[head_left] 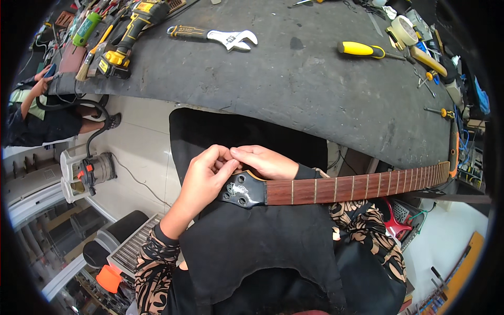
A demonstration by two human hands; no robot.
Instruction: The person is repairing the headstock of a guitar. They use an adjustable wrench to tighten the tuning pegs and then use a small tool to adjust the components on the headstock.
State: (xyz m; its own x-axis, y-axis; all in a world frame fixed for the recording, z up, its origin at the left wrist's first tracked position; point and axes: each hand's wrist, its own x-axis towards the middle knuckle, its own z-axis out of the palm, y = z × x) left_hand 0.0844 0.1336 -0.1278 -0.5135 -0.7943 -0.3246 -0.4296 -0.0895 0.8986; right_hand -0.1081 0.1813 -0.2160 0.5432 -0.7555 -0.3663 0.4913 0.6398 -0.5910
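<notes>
We see the left hand (206, 170) curled nearly closed, thumb and forefinger brought together, and the right hand (270, 163) partly folded, its fingertips meeting the left's; we cannot tell whether a small thing is pinched between them. Just below and to the right of that meeting point lies the black headstock (252, 192) of a guitar neck (346, 189), with the base of the left thumb against or just in front of its left end; we cannot tell which. The right hand sits along its far edge, and the right forearm passes under the neck, so the left hand is nearer the headstock's tip. That is the relation we judge to matter most: the neck's long axis runs left to right across the body, rising slightly rightward, fretted face up, headstock toward the hands, far end by the bench's right edge. Below the headstock we see the black apron (257, 241); beyond the hands, on the dark workbench (294, 73), lie an adjustable wrench (212, 35) and a yellow-handled screwdriver (362, 50).
</notes>
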